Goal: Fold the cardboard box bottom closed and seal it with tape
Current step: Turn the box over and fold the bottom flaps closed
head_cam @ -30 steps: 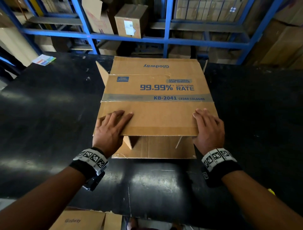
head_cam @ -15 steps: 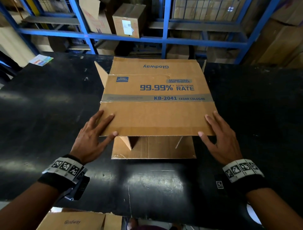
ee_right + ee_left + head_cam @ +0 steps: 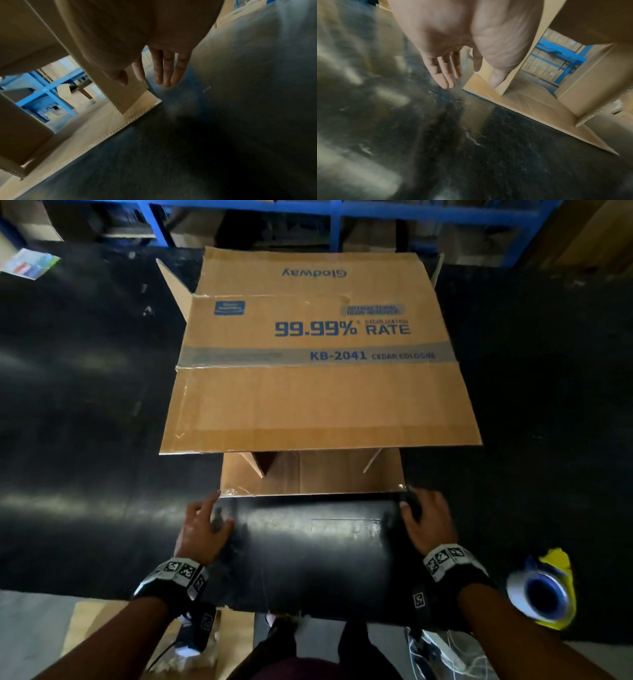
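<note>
A wide black surface (image 3: 85,405) fills most of the space, glossy and scuffed, with soft patches of light reflected across its left side and pale scratches near its front edge. Behind it runs blue metal shelving (image 3: 335,210) stacked with brown cartons (image 3: 589,231), mostly in shadow, and a small colourful leaflet (image 3: 29,263) lies at the far left corner of the surface. Below the front edge a strip of grey floor (image 3: 30,631) shows, with flat cardboard (image 3: 102,625) lying on it and white cables (image 3: 442,652) tangled to the right.
</note>
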Demonstrator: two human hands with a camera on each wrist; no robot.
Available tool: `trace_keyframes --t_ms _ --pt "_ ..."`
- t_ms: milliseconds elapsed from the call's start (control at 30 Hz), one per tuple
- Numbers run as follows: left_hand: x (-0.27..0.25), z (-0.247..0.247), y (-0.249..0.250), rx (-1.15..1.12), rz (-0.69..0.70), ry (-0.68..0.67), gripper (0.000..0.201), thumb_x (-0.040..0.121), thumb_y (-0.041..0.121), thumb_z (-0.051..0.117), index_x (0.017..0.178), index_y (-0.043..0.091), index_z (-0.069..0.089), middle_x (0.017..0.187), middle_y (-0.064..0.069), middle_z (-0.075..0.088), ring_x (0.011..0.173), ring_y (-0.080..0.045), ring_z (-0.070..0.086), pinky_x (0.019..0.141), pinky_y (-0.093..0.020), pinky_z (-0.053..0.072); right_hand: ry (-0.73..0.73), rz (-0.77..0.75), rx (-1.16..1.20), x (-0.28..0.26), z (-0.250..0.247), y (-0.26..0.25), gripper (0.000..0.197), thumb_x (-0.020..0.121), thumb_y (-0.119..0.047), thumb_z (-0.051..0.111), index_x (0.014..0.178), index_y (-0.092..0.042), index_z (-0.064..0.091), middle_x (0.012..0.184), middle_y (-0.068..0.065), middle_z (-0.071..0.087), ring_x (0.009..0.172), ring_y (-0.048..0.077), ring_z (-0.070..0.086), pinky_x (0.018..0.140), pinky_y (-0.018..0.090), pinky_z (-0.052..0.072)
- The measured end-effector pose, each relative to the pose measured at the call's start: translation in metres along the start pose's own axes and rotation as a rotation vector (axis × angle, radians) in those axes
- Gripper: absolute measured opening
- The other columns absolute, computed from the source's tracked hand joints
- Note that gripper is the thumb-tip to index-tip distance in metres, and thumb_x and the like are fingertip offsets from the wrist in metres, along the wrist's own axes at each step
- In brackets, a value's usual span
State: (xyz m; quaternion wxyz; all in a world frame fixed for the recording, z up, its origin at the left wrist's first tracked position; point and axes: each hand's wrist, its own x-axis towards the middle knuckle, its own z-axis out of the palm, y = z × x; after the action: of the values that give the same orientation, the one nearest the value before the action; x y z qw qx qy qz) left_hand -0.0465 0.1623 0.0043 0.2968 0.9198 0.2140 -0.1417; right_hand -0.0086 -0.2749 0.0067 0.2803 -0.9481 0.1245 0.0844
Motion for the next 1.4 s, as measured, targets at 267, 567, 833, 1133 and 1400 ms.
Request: trace_keyframes --t_ms 267,567,833,1133,1400 --pt "0.049 0.036 0.025 0.213 -0.121 -0.003 0.059 0.092 0.041 0.068 0.146 0.037 0.045 0.140 -0.022 0.047 0.133 -0.047 0.039 0.111 -0.053 0.034 -0.083 0.067 -0.096 0.042 0.034 -0.012 0.060 0.093 -0.037 0.062 0.149 -0.022 0.046 0.148 0.022 0.046 0.141 0.038 0.034 0.112 0.047 0.035" --pt "0.051 0.020 0.026 0.004 -0.138 0.078 0.065 0.089 0.046 0.074 0.148 0.029 0.053 0.128 -0.033 0.057 0.127 -0.042 0.048 0.108 -0.045 0.040 -0.039 0.164 0.115 0.059 0.031 -0.015 0.068 0.077 -0.037 0.081 0.139 -0.030 0.054 0.137 0.018 0.037 0.115 0.035 0.057 0.103 0.030 0.042" --pt "0.043 -0.036 0.042 -0.109 -0.006 0.173 0.078 0.060 0.091 0.063 0.126 0.048 0.060 0.099 -0.016 0.069 0.092 -0.033 0.070 0.086 -0.048 0.060 0.011 0.059 0.115 0.070 -0.031 -0.047 0.063 0.071 -0.049 0.081 0.126 -0.024 0.066 0.124 0.010 0.066 0.117 0.029 0.060 0.100 0.032 0.044" --pt "0.027 -0.161 0.134 -0.166 0.305 0.388 0.035 0.086 0.052 0.075 0.097 0.019 0.081 0.089 -0.004 0.078 0.074 -0.008 0.066 0.067 -0.011 0.047 0.224 -0.021 0.160 0.083 -0.160 -0.129 0.056 0.061 -0.072 0.067 0.093 -0.027 0.074 0.099 -0.003 0.073 0.096 0.021 0.068 0.086 0.036 0.055" --pt "0.039 -0.259 0.197 -0.220 0.486 0.521 0.065 0.083 0.077 0.061 0.079 0.014 0.076 0.067 -0.002 0.074 0.076 -0.017 0.072 0.079 -0.039 0.056 0.257 0.039 0.137 0.097 -0.268 -0.200 0.089 0.051 -0.091 0.064 0.068 -0.003 0.065 0.080 0.014 0.071 0.082 0.032 0.066 0.069 0.038 0.045"
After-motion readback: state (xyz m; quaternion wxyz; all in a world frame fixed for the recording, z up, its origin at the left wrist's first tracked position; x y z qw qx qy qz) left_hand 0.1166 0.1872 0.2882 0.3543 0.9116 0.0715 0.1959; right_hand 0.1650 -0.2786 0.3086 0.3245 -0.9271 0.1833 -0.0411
